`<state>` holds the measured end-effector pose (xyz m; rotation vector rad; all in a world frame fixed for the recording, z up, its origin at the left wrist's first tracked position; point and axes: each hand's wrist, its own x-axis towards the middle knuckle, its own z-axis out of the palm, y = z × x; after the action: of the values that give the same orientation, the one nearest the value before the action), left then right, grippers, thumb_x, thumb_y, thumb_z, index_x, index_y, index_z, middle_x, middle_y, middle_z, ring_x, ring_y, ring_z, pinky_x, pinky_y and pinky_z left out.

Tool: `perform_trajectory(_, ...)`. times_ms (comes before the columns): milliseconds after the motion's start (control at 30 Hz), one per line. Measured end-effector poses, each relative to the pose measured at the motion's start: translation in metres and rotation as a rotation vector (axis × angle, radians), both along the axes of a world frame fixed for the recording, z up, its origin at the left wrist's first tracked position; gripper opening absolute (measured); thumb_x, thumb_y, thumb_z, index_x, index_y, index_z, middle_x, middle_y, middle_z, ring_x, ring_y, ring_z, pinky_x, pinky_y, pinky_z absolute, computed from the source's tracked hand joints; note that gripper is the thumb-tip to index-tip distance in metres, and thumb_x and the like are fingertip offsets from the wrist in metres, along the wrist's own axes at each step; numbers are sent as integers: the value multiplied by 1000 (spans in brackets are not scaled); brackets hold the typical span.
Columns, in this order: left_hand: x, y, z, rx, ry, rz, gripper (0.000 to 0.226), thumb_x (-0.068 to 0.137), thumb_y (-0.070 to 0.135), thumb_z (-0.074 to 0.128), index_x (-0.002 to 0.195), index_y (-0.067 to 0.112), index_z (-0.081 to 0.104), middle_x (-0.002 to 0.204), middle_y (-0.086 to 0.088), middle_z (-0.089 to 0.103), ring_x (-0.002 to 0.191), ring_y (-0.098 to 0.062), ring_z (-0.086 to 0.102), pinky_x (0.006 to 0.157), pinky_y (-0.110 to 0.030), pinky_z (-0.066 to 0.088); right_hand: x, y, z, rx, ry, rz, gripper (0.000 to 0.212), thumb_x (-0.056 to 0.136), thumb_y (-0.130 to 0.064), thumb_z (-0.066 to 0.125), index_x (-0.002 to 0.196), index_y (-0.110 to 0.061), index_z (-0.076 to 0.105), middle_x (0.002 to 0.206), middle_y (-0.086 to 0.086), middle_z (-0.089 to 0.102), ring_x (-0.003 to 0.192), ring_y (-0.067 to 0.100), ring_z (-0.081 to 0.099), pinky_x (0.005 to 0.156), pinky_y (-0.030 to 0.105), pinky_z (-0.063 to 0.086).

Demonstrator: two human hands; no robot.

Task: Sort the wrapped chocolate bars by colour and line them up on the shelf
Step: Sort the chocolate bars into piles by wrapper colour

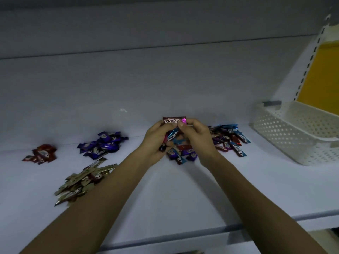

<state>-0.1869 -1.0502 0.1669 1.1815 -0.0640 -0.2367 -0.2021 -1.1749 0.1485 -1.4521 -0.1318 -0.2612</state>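
Fingertips [180, 125] of the right hand [197, 139] are curled in and pinch the right end of a pink-and-brown Choco bar [173, 120]. The left hand [156, 142] pinches the bar's left end between thumb and forefinger. The bar is held level above the white shelf [165, 189], toward its far side, with its printed face to the camera.

The left hand's remaining fingers are curled round a small bundle of further bars: a blue bar [171, 133], a pink bar [165, 139] and, lowest, a dark bar [162, 147] whose colour is hard to tell in the dim light.

Just below and beyond both hands lies the mixed pile [227, 139] of blue, purple and red bars, spreading out to the right on the shelf.

To the left of the hands, well apart from the mixed pile, three sorted heaps lie on the shelf. The purple pile [102, 144] is nearest the hands, the red pile [41, 154] is farthest left, and the gold pile [82, 182] sits closer to the shelf's near edge, with the left forearm crossing its right side.

At the right end of the shelf stands a white perforated plastic basket [293, 132], near the mixed pile but not touching it. Behind it rise a slotted shelf upright [311, 57] and a yellow panel [322, 70].
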Motion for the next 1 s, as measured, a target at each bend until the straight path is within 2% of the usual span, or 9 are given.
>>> perform_trajectory(167, -13, 54, 1, 5, -19, 146, 15, 92, 5, 56, 104, 11, 62, 80, -7, 63, 56, -8, 52, 39, -16, 35, 0, 58, 11, 15, 87, 77, 5, 93, -18, 58, 92, -15, 62, 88, 1, 69, 78, 14, 67, 69, 27, 54)
perform_trajectory(300, -30, 107, 2, -44, -40, 332, 17, 90, 5, 60, 105, 12, 63, 88, -9, 66, 70, -14, 58, 46, -17, 40, 3, 123, 21, -5, 131, 139, 6, 93, -17, 58, 88, -18, 61, 87, 2, 68, 76, 15, 67, 61, 22, 52)
perform_trajectory(400, -47, 156, -4, 109, -106, 525, 27, 86, 4, 65, 111, 11, 63, 97, -12, 69, 76, -17, 64, 54, -22, 48, 6, 178, 26, -108, 151, 195, 12, 94, -16, 56, 84, -17, 62, 96, 13, 69, 78, 23, 67, 62, 27, 57)
perform_trajectory(533, -74, 216, -15, 282, -169, 728, 29, 83, -1, 66, 110, 9, 64, 89, -7, 66, 65, -8, 61, 53, -15, 47, 2, 247, 32, -258, 158, 327, 17, 97, -14, 48, 83, -13, 58, 97, 17, 67, 77, 25, 63, 57, 30, 54)
perform_trajectory(567, -82, 228, -16, 274, -159, 761, 28, 83, 0, 67, 109, 10, 64, 87, -6, 66, 63, -7, 60, 52, -15, 46, -1, 263, 33, -290, 161, 365, 21, 98, -13, 47, 79, -14, 56, 95, 16, 66, 78, 25, 62, 57, 30, 54)
perform_trajectory(667, -100, 261, -23, 161, -85, 866, 21, 84, -1, 64, 98, 15, 66, 80, -4, 66, 62, -9, 57, 50, -18, 45, -10, 305, 33, -368, 164, 487, 28, 98, -13, 45, 72, -18, 53, 94, 16, 65, 81, 28, 64, 76, 41, 56)
perform_trajectory(867, -133, 305, -39, 10, 48, 1050, 10, 84, 9, 69, 89, 17, 67, 80, -5, 64, 66, -14, 50, 50, -20, 40, -26, 356, 19, -378, 272, 699, 14, 98, -13, 47, 86, -13, 54, 90, 9, 66, 69, 18, 65, 70, 32, 54)
perform_trajectory(933, -143, 320, -42, -24, 74, 1133, 12, 83, 8, 71, 91, 16, 67, 85, -4, 65, 69, -14, 55, 49, -18, 43, -27, 367, 16, -280, 308, 693, 10, 98, -13, 47, 103, -9, 56, 97, 11, 67, 74, 21, 67, 69, 31, 54)
perform_trajectory(1000, -152, 336, -44, -69, 70, 1211, 14, 83, 5, 69, 93, 14, 66, 91, -4, 67, 68, -10, 63, 47, -16, 47, -24, 374, 12, -268, 308, 659, 15, 98, -11, 47, 109, -7, 56, 94, 11, 68, 67, 16, 66, 59, 25, 51)
